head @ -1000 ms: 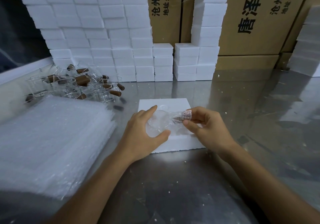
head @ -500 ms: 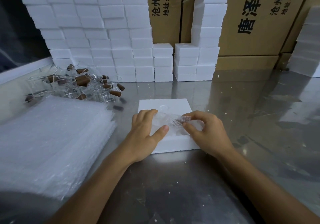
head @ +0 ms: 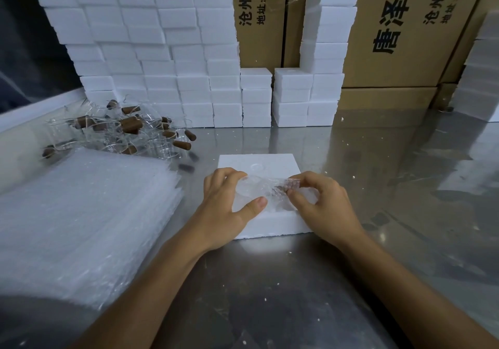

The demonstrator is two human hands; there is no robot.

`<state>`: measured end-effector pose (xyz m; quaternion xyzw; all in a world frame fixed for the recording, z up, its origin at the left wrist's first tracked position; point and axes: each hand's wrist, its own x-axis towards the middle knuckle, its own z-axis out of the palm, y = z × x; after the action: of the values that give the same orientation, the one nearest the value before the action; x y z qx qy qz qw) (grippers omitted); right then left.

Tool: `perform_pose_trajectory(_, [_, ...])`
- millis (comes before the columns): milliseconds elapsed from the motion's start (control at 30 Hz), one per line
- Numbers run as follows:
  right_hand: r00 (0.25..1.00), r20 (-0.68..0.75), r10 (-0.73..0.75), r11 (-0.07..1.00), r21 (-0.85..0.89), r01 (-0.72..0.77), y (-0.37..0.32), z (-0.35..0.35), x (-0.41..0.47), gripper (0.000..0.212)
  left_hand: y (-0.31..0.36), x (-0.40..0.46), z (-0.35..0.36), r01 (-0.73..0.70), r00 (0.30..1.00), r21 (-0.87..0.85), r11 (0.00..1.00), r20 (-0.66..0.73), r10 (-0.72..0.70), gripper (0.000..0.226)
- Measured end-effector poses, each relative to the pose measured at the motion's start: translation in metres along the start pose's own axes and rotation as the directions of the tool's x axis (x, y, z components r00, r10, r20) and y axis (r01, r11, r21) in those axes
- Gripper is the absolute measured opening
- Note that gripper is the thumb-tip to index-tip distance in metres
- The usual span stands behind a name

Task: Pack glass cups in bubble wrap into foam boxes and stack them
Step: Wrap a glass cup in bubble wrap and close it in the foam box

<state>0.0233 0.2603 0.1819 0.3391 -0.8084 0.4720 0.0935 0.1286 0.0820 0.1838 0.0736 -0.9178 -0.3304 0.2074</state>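
Before cartons (head: 399,27) printed "唐泽", both hands' grips, left hand (head: 224,208) and right hand (head: 321,205), around bubble-wrapped cup (head: 266,190) over foam box (head: 270,224).

Two bare forearms enter from the lower edge of the head view, each ending in a bare hand: left hand (head: 221,213), right hand (head: 322,208). No sleeve, cuff or glove covers either arm as far as the frame edge. No watch, bracelet or ring shows on either wrist or on the fingers (head: 253,205). The visible thumbnail of the left hand is short and unpainted. No markings appear on either arm.
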Motion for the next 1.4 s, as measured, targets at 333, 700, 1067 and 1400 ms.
perform_pose_trajectory(333, [0.910, 0.121, 0.396, 0.779, 0.481, -0.402, 0.017, -0.008, 0.012, 0.061, -0.005, 0.005, -0.001, 0.237, 0.941, -0.313, 0.920, -0.160, -0.297, 0.079])
perform_pose_trajectory(700, [0.935, 0.094, 0.342, 0.675, 0.668, -0.314, 0.017, -0.013, 0.018, 0.041, 0.003, 0.007, -0.014, 0.103, 0.918, -0.518, 0.849, -0.279, -0.281, 0.030])
perform_pose_trajectory(1067, [0.955, -0.128, 0.269, 0.680, 0.727, -0.095, 0.003, -0.026, 0.018, 0.027, 0.018, 0.002, -0.020, -0.213, 0.883, -0.506, 0.836, -0.467, -0.057, 0.035])
perform_pose_trajectory(1400, [0.963, -0.088, 0.256, 0.753, 0.643, -0.141, 0.010, -0.016, 0.012, 0.021, 0.006, -0.004, 0.002, -0.202, 0.869, -0.321, 0.925, -0.494, 0.019, 0.034])
